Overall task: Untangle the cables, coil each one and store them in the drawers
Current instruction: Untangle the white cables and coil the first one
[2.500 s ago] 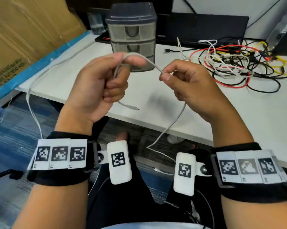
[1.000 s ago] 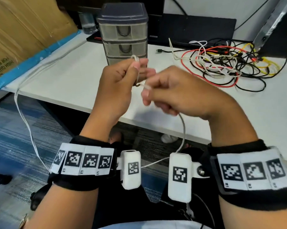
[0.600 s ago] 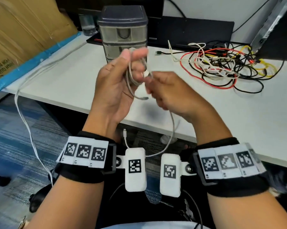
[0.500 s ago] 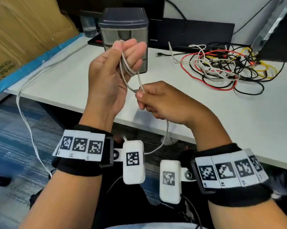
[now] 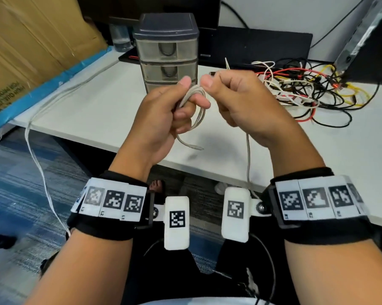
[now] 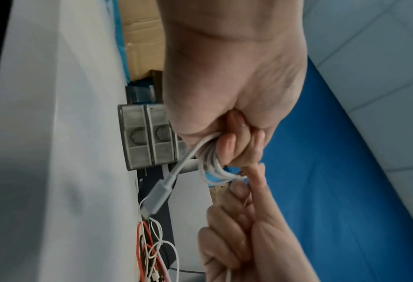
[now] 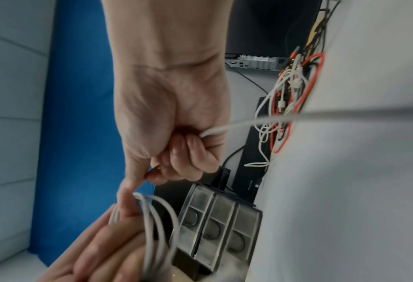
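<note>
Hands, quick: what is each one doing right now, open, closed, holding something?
Left hand: fingers curled round the coiled loops of the white cable.
Right hand: fingers pinch the same cable, feeding its free length.

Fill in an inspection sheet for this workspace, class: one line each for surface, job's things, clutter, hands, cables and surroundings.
Surface: white table, bare at its near left.
Job's things: grey cable partly coiled; three-drawer unit, drawers closed.
Clutter: glass and black laptop at the back.
Hands: left hand grips the coil; right hand pinches the cable's loose run.
Cables: tangled pile at right; a white cable hangs off the left edge.
Surroundings: cardboard at left, blue carpet.
</note>
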The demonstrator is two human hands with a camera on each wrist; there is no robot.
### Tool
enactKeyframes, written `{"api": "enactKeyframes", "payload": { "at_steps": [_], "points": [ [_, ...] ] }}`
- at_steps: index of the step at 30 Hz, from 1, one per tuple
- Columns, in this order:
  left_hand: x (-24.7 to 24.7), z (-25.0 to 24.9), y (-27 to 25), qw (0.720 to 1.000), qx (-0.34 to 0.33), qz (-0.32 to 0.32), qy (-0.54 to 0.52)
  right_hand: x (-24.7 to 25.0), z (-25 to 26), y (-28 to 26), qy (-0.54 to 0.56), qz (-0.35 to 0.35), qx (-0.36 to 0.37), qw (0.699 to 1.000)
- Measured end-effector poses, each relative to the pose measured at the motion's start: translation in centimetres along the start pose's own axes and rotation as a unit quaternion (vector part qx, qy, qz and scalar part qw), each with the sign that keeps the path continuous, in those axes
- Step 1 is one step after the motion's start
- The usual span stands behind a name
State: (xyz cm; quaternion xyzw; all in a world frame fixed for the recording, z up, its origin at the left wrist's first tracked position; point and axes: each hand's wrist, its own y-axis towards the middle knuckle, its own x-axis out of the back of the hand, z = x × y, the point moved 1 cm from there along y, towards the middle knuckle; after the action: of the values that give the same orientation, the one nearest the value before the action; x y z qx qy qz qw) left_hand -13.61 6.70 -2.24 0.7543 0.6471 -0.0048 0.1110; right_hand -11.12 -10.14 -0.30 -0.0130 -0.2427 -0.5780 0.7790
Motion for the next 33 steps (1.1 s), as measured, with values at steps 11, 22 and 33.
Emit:
{"api": "enactKeyframes", "payload": {
  "at_steps": [11, 22, 33],
  "points": [
    [-0.4, -1.3, 1.6, 0.993, -0.059, -0.106, 0.013, -1.8, 0.4, -1.5, -0.129, 0.213, -0.081, 0.965],
    [-1.4, -0.9, 1.0, 0.998, -0.016, 0.040, 0.041, 1.4, 3.1, 0.5, -0.096, 0.009, 0.139, 0.986],
    [-0.5, -0.6, 1.6, 0.976, 0.020, 0.036, -0.215, -1.9, -0.2, 1.2, -0.040, -0.059, 0.124, 0.990]
  ]
}}
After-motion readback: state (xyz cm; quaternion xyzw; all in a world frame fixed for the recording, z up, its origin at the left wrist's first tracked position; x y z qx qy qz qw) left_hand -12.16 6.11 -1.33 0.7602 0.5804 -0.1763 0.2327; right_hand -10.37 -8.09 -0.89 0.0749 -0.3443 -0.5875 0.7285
